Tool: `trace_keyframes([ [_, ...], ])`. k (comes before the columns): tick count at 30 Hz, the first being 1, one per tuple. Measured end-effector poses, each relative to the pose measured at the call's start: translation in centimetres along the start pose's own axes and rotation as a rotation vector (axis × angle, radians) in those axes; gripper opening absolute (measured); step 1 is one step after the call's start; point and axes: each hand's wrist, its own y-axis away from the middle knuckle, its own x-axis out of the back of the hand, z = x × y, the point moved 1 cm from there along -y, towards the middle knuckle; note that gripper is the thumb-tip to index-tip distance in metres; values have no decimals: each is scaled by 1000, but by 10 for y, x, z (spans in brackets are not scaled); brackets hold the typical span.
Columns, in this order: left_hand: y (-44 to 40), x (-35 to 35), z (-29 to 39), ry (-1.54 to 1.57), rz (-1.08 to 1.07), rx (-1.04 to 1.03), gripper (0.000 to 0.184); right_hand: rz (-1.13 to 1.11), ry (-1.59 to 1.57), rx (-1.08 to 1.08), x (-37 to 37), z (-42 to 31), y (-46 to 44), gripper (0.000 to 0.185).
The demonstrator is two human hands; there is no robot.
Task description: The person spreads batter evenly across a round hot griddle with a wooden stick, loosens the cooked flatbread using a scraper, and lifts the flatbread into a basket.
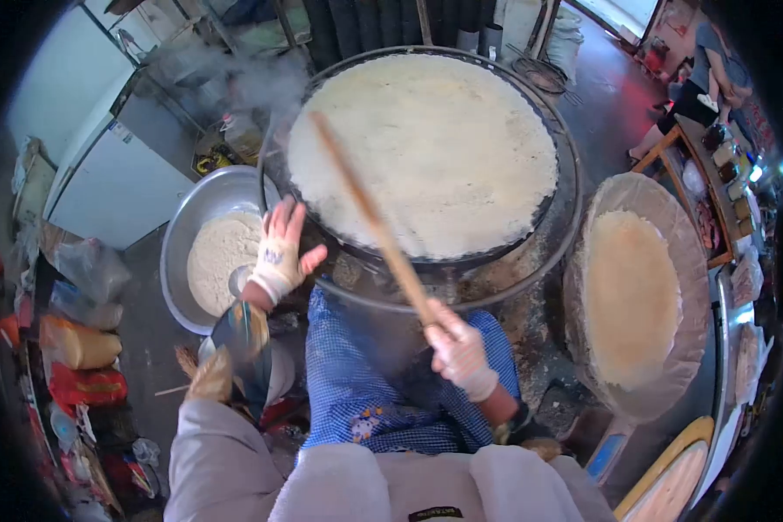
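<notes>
A large round griddle (426,152) stands in front of me, covered by a thin pale layer of batter or dough. In my right hand (464,352) is the lower end of a long wooden stick (365,209), which slants up and left over the griddle's left part. My left hand (281,252), in a fingerless pale glove, has its fingers spread and holds nothing. It is beside the griddle's lower left edge, over the right rim of a metal basin (176,261) with whitish flour or batter (222,261). Part of a ladle shows in the basin.
At the right, a lined basket (692,348) holds a flat tan round (631,296). A wooden cabinet (713,204) stands behind it, near a seated person (713,78). Bags and a red package (87,385) lie at the left. Steam rises at the griddle's upper left.
</notes>
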Motion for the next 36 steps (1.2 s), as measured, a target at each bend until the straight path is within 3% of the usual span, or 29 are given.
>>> trace_keyframes([
  [2, 33, -21, -7, -106, -337, -129, 68, 23, 60, -81, 10, 1, -12, 47],
  [4, 52, -44, 5, -97, -366, -163, 57, -50, 121, -101, -5, -7, -22, 47],
  [5, 54, -52, 12, -96, -342, -181, 52, -140, 60, -53, -12, -6, -27, 47],
  [9, 61, -66, 70, -93, -295, -94, 59, -68, 29, 102, -6, -16, -12, 48],
  [12, 60, -75, 139, -45, -197, 33, 53, -61, 28, -117, 8, 3, -1, 48],
  [13, 59, -73, 162, -65, -268, 25, 50, -103, 21, -98, 1, 13, -2, 47],
  [14, 61, -68, 178, 82, -173, -41, 50, -164, -30, -91, -1, 19, 3, 46],
  [16, 59, -54, 189, 528, -180, -66, 52, -196, -38, -132, 7, 7, 22, 44],
  [18, 46, -18, 201, 601, 106, -130, 53, -97, -88, 5, 33, 13, 48, 43],
  [20, 17, -11, 202, 455, 245, -150, 57, 33, 237, 438, 75, 42, 71, 44],
  [21, -14, -3, 209, 396, 151, -217, 63, 54, -79, 32, 86, 31, 99, 45],
  [24, -123, -11, 236, 329, -93, -458, 85, 222, -211, -37, 108, 23, 151, 50],
  [26, -174, -64, 265, 339, -33, -614, 102, 334, -321, -37, 111, 28, 156, 53],
  [27, -195, -92, 284, 239, -215, -637, 106, 392, -381, -38, 113, 28, 154, 55],
  [28, -211, -113, 295, 136, -397, -657, 109, 328, -480, -33, 117, 28, 146, 56],
  [33, -250, -134, 262, -72, -446, -536, 107, -167, -957, -12, 144, 32, 80, 53],
  [36, -249, -128, 210, -35, -419, -433, 106, -269, -1050, -105, 139, 30, 47, 46],
])
